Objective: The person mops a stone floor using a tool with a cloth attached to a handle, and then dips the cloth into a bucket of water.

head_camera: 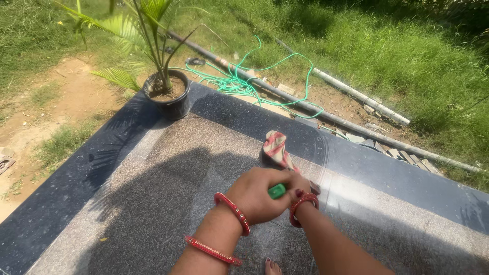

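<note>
Over the speckled grey granite floor slab [168,193], both hands met at centre. Left hand [254,196] closed around a small green plastic handle [277,191]; right hand [300,189] mostly hidden, grip unclear. Red-and-white striped cloth [276,147] sat at 12 o'clock, touching. Step judged: wiping or scrubbing the slab. Next stroke would need steady downward pressure.

A speckled granite platform [168,178] with dark border carries a black potted palm [170,94] at its corner.
</note>
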